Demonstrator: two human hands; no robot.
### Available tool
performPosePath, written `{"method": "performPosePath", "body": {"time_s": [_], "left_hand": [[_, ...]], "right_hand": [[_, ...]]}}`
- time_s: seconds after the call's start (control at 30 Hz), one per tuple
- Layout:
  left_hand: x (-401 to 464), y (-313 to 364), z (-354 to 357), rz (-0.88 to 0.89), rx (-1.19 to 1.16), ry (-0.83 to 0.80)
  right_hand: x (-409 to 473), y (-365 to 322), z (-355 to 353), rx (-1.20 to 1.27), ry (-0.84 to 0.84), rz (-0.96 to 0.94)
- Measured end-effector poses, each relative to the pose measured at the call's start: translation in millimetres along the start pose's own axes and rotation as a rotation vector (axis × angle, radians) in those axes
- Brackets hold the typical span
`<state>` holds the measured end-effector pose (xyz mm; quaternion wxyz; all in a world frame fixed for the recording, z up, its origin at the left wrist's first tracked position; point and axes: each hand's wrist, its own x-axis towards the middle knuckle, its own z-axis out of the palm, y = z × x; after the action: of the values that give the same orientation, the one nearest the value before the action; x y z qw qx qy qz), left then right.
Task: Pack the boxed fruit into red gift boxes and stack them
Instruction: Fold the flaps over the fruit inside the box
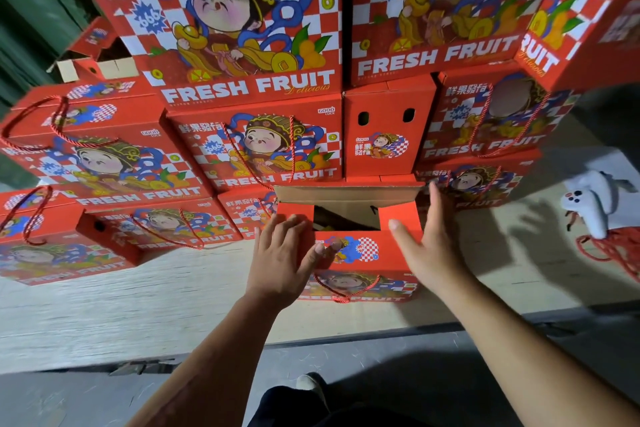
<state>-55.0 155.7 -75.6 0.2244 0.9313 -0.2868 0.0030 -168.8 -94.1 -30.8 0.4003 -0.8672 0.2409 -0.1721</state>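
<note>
Red gift box (360,267) sits near the front edge of the pale wooden platform (138,315), its top only partly closed: two short red side flaps are folded inward, the brown long flap at the back stands up, and a dark gap between them shows the inside, too dim to make out the contents. Both hands are spread wide and hold nothing. The left hand (280,263) lies flat on the left flap, thumb reaching across the printed top panel; the right hand (424,250) presses the right flap with fingers pointing up along the box's right edge. A red rope handle (346,291) hangs down the front face. To the right, on the platform, lies a white plush toy (592,201) beside a heap of red cord (609,250). Behind the open box rises a stacked wall of closed red boxes (256,146) printed "FRESH FRUIT", several tiers high, filling the back.
</note>
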Motion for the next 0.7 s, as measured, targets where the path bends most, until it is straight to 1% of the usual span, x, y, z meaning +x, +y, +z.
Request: {"method": "performPosePath", "body": {"time_s": [0.1, 0.17, 0.23, 0.3, 0.33, 0.4, 0.43, 0.47, 0.5, 0.53, 0.6, 0.63, 0.67, 0.7], "left_hand": [[1, 2, -1, -0.013, 0.053, -0.026], [0, 1, -1, 0.024, 0.033, -0.002], [0, -2, 1, 0.039, -0.040, 0.074], [-1, -1, 4, -0.061, -0.164, 0.159], [-2, 1, 5, -0.124, -0.214, 0.216], [-2, 5, 10, -0.230, -0.187, 0.365], [1, 7, 9, -0.244, -0.150, 0.414], [6, 10, 4, -0.212, -0.119, 0.414], [12, 11, -4, -0.151, -0.081, 0.340], [21, 10, -11, -0.087, -0.024, 0.210], [41, 9, -24, 0.001, 0.117, -0.089], [50, 10, -28, 0.018, 0.175, -0.191], [56, 12, -30, 0.021, 0.218, -0.244], [61, 14, -30, 0.015, 0.249, -0.256]], "right_hand": [[29, -2, -10, 0.100, -0.042, 0.047], [41, -1, -17, 0.039, -0.038, 0.007], [44, 4, -19, -0.101, -0.136, -0.036], [41, 8, -15, -0.193, -0.245, -0.087], [41, 10, -13, -0.215, -0.260, -0.116], [45, 13, -11, -0.265, -0.268, -0.160], [48, 13, -12, -0.308, -0.313, -0.177], [51, 14, -11, -0.352, -0.372, -0.186], [54, 15, -10, -0.437, -0.425, -0.190], [55, 16, -8, -0.555, -0.447, -0.217], [56, 15, -4, -0.791, -0.427, -0.316], [58, 13, -3, -0.858, -0.404, -0.360], [61, 11, -4, -0.906, -0.379, -0.403], [64, 8, -4, -0.945, -0.357, -0.442]]}}
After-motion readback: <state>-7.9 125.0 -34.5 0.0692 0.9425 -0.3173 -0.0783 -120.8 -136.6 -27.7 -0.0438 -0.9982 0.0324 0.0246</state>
